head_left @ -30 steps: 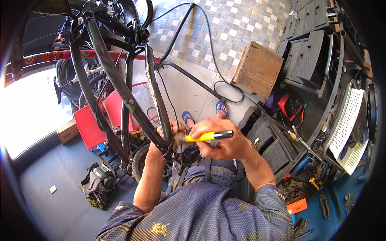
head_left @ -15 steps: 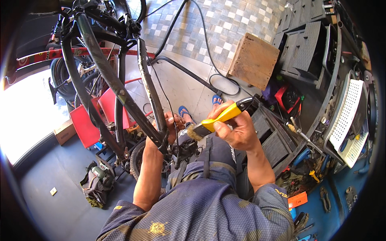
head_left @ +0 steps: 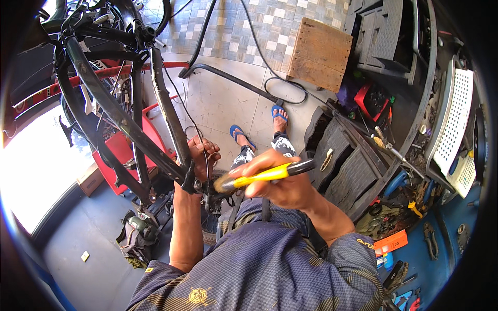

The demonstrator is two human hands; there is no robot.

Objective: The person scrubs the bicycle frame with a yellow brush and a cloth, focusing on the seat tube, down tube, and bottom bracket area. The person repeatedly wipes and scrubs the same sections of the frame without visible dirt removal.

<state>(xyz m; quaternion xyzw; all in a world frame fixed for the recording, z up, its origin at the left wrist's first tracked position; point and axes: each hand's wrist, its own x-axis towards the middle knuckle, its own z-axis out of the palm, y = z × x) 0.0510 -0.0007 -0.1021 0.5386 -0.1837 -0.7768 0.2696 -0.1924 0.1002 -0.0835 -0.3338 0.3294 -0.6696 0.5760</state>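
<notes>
My right hand [head_left: 282, 181] grips a tool with a yellow and black handle [head_left: 270, 173], held level with its working end pointing left toward the bottom of a black bicycle frame [head_left: 119, 116]. My left hand [head_left: 203, 154] wraps around the frame's tube near the bottom bracket, beside a thin black cable [head_left: 207, 176]. The tool's tip [head_left: 224, 184] sits just right of the left hand. The frame stands tilted in front of me, its upper part at the top left.
A wooden crate [head_left: 319, 54] stands on the tiled floor ahead. A black hose [head_left: 270, 85] loops across the tiles. Dark drawers [head_left: 345, 166] and a blue bench with several tools [head_left: 410, 207] fill the right. An angle grinder [head_left: 136, 233] lies lower left.
My right hand swung the yellow tool up and to the right, then brought it back down level toward the frame's bottom. The view shifted slightly; the left hand kept its hold.
</notes>
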